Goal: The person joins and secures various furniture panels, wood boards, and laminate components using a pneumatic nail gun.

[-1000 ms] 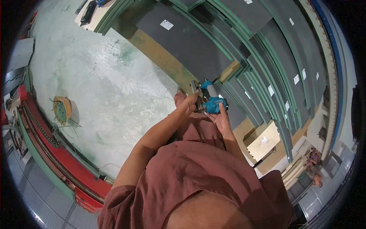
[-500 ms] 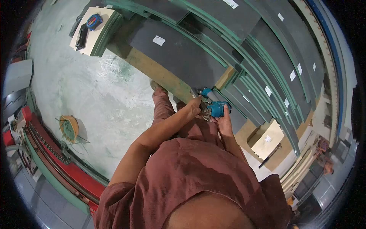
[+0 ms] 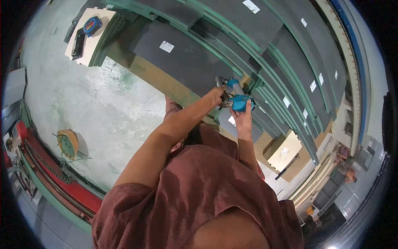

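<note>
A teal power tool [image 3: 242, 103] with a grey middle section and metal parts is held out in front of me, above the stacked panels. My left hand [image 3: 216, 96] is closed around its metal side; the fingertips are partly hidden. My right hand [image 3: 244, 114] grips the teal body from below and the right, one finger lying up along it. Beneath and beyond the tool lies a dark grey panel [image 3: 182, 58] with a white label [image 3: 166, 46]. The tool's exact kind cannot be made out.
Many dark green-edged boards [image 3: 286, 79] are stacked ahead and right. A pale panel stack [image 3: 97, 23] at upper left carries a blue tape measure [image 3: 92, 26] and a black object [image 3: 78, 43]. A yellowish round basket-like thing [image 3: 68, 144] stands on the floor near red machinery [image 3: 70, 186].
Both hands have moved forward and slightly up in view, carrying the tool further over the panels. My body leans further forward, and the whole scene has shifted a little to the left.
</note>
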### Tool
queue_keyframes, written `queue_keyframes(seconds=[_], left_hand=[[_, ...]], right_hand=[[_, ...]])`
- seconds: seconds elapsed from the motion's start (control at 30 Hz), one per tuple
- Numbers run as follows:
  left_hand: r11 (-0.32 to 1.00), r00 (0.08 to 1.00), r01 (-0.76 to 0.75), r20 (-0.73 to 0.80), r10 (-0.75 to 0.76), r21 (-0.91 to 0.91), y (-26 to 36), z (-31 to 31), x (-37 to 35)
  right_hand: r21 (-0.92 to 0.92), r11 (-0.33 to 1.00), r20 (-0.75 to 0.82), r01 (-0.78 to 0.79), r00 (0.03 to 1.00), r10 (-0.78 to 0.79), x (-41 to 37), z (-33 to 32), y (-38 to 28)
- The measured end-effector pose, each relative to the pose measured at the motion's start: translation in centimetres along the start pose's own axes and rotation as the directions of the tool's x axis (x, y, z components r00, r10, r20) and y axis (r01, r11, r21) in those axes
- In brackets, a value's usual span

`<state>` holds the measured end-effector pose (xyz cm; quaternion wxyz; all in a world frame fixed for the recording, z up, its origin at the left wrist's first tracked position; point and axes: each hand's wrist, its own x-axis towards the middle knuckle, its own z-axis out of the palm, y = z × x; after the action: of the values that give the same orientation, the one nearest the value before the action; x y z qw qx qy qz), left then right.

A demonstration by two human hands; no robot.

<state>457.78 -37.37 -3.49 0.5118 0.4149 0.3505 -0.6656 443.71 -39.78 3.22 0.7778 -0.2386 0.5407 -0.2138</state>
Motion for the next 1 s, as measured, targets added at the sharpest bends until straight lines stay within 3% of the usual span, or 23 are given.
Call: queue_keyframes(seconds=[0.3, 0.63, 0.7, 0.87, 1.0], left_hand=[[0.994, 0.999, -0.018, -0.041, 0.022, 0.112, 0.2, -0.2, -1.0], [0.992, 0.988, -0.119, -0.104, 0.113, -0.050, 4.0, -4.5, -2.9], [0.988, 0.980, -0.154, -0.128, 0.151, -0.015, 5.7, -6.0, -2.7], [0.967, 0.969, -0.232, -0.111, 0.220, -0.110, 12.2, -8.7, -6.0], [0.931, 0.952, -0.305, -0.108, 0.288, -0.202, 16.5, -9.6, -6.7]], right_hand=[[-0.004, 0.999, -0.022, -0.039, 0.999, 0.039, -1.0, 0.6, 1.0], [-0.027, 0.998, 0.020, -0.065, 0.998, 0.066, -0.6, 5.9, 2.1], [-0.041, 0.991, 0.083, -0.125, 0.988, 0.128, 1.0, 7.6, 3.0], [-0.137, 0.985, 0.131, -0.101, 0.984, 0.119, 3.4, 15.0, 3.7], [-0.224, 0.972, 0.288, -0.074, 0.948, 0.138, 6.0, 19.0, 3.8]])
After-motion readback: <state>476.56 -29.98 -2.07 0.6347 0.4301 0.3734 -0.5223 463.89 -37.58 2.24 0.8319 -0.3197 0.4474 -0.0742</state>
